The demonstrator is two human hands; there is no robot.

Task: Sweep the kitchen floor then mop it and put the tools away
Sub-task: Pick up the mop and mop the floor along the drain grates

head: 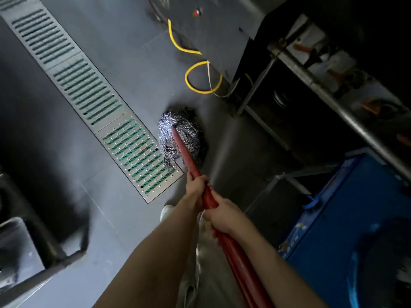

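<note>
A mop with a red handle (185, 153) and a black-and-white string head (189, 134) lies pressed on the grey floor (124, 52) beside the end of a metal drain grate (106, 112). My left hand (195, 186) grips the handle lower down, nearer the head. Just behind it on the same handle, my right hand (223, 215) is wrapped around the shaft. The handle runs back past my right forearm and out of the bottom of the view.
A yellow hose (201, 77) loops on the floor by a steel cabinet. A metal rack frame (311, 85) stands at the right, with a blue box (347, 210) below it. A steel table leg (53, 252) is at the lower left. My white shoe (165, 211) shows near the grate.
</note>
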